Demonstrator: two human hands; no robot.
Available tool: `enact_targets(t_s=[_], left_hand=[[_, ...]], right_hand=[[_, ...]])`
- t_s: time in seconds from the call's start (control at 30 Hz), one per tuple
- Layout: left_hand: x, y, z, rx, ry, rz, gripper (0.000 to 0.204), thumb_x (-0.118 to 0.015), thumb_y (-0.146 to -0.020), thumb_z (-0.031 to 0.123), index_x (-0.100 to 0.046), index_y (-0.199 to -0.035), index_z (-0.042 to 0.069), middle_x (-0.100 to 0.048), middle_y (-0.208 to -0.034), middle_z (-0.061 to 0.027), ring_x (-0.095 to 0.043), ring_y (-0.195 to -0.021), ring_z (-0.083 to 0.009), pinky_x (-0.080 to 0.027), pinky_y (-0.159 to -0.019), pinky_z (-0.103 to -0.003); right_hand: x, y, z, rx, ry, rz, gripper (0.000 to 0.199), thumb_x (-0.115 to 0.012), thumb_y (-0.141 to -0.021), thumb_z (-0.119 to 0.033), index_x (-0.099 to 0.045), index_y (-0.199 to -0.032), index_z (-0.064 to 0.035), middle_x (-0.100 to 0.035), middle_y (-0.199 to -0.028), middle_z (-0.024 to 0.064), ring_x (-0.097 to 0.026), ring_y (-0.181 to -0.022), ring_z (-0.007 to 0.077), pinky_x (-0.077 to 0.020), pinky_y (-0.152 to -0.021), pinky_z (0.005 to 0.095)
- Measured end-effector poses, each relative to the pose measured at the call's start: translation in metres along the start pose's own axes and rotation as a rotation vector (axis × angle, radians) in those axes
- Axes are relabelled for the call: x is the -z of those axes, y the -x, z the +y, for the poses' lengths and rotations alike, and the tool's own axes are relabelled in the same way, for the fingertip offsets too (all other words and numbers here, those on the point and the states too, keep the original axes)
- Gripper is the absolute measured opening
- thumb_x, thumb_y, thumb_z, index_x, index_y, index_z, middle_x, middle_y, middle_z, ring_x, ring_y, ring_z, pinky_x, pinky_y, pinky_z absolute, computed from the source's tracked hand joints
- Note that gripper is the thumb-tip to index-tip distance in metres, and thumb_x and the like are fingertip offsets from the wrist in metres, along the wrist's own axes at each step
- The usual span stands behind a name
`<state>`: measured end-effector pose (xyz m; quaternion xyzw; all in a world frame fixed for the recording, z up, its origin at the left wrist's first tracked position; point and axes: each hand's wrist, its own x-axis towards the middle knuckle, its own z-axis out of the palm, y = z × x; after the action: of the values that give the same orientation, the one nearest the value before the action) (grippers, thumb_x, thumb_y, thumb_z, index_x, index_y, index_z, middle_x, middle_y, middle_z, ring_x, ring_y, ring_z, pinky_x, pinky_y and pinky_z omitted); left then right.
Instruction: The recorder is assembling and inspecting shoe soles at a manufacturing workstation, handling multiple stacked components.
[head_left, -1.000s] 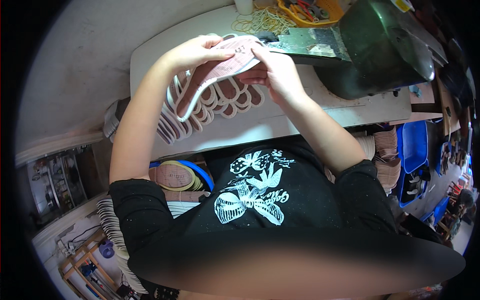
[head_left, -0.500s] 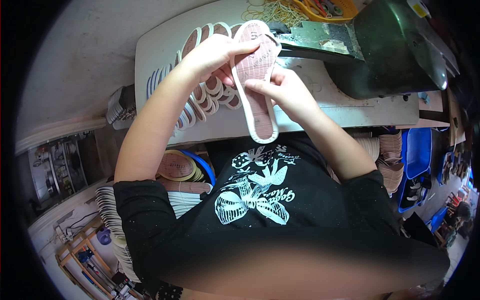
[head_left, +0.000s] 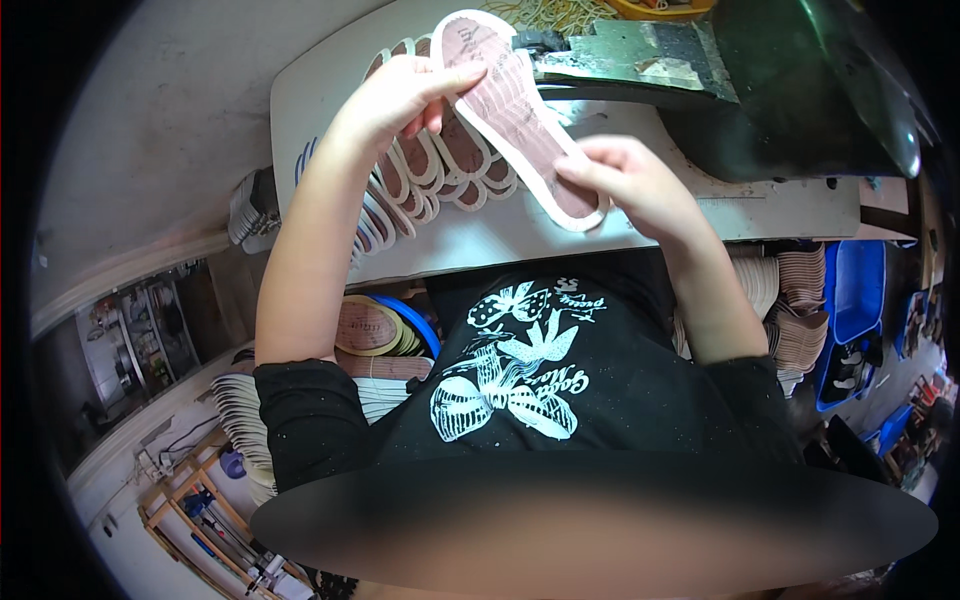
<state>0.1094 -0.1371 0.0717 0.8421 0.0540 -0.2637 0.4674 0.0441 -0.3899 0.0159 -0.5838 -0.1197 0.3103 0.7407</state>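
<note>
A pinkish-brown insole (head_left: 520,125) with a white edge band is held above the worktable, slanting from upper left to lower right. My left hand (head_left: 400,100) grips its upper end, thumb across the top face and fingers curled below. At the lower end, my right hand (head_left: 630,180) pinches it between the thumb on top and fingers that are partly hidden beneath. Its far right edge lies by the narrow arm of a dark green machine (head_left: 640,65); I cannot tell whether they touch. Rows of similar insoles (head_left: 415,165) lie overlapped on the table behind my left hand.
The pale worktable (head_left: 320,95) spans the far side. A yellow basket (head_left: 665,10) and tangled yellowish strands (head_left: 560,15) lie at the back. Below stand a blue tub with insoles (head_left: 425,325), stacked insoles (head_left: 240,420) at left, brownish stacks (head_left: 800,300) and blue bins (head_left: 858,285) at right.
The insole has turned from nearly upright to slanting, its lower end swinging right. My right hand has moved right and down to that end; my left hand has shifted slightly left.
</note>
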Motion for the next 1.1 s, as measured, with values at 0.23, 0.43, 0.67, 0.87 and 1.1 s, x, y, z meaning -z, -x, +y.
enact_targets(t_s=[0.23,0.43,0.67,0.87,1.1], left_hand=[[0.011,-0.028,0.004,-0.071,-0.034,0.015,0.047,-0.066,-0.078,0.051,-0.051,-0.054,0.014,-0.041,-0.042,0.0067,-0.031,-0.034,-0.0008,-0.019,-0.034,-0.017],[0.015,-0.035,0.025,-0.081,0.208,0.121,0.030,-0.065,-0.085,0.029,-0.066,-0.099,0.002,-0.058,-0.067,-0.0025,-0.054,-0.061,-0.0093,-0.043,-0.056,-0.023],[0.006,0.002,0.015,-0.190,0.439,0.183,0.043,-0.044,-0.096,0.037,-0.068,-0.088,0.003,-0.050,-0.049,0.0040,-0.037,-0.037,-0.0035,-0.028,-0.036,-0.018],[0.085,0.051,-0.072,-0.102,0.360,0.529,0.059,-0.049,-0.087,0.059,-0.058,-0.096,0.001,-0.062,-0.077,-0.0073,-0.057,-0.069,-0.0120,-0.046,-0.064,-0.023],[0.139,0.054,-0.293,0.440,-0.006,0.605,0.106,-0.051,-0.071,0.076,-0.036,-0.132,-0.009,-0.039,-0.134,-0.0313,-0.043,-0.122,-0.0398,-0.031,-0.104,-0.043]], right_hand=[[0.001,0.005,-0.007,-0.131,-0.241,0.000,0.030,-0.054,-0.091,-0.024,-0.062,-0.092,0.0041,-0.067,-0.077,0.0147,-0.065,-0.058,0.0140,-0.0507,-0.050,0.0214],[-0.015,-0.022,-0.019,-0.075,-0.254,0.131,0.027,-0.050,-0.093,-0.023,-0.060,-0.089,0.0016,-0.064,-0.067,0.0092,-0.056,-0.050,0.0078,-0.0436,-0.044,0.0187],[-0.051,-0.028,-0.046,-0.121,-0.368,-0.035,0.036,-0.048,-0.095,-0.029,-0.051,-0.066,-0.0080,-0.042,-0.045,-0.0017,-0.031,-0.033,0.0052,-0.0247,-0.035,0.0202],[-0.068,-0.030,-0.059,-0.170,-0.719,-0.441,0.044,-0.031,-0.100,-0.038,-0.047,-0.067,-0.0121,-0.034,-0.038,-0.0029,-0.025,-0.029,0.0059,-0.0213,-0.033,0.0203],[-0.086,-0.076,-0.030,-0.230,-0.189,-0.206,0.047,-0.043,-0.095,-0.041,-0.049,-0.061,-0.0093,-0.037,-0.042,-0.0020,-0.030,-0.034,0.0065,-0.0235,-0.038,0.0211]])
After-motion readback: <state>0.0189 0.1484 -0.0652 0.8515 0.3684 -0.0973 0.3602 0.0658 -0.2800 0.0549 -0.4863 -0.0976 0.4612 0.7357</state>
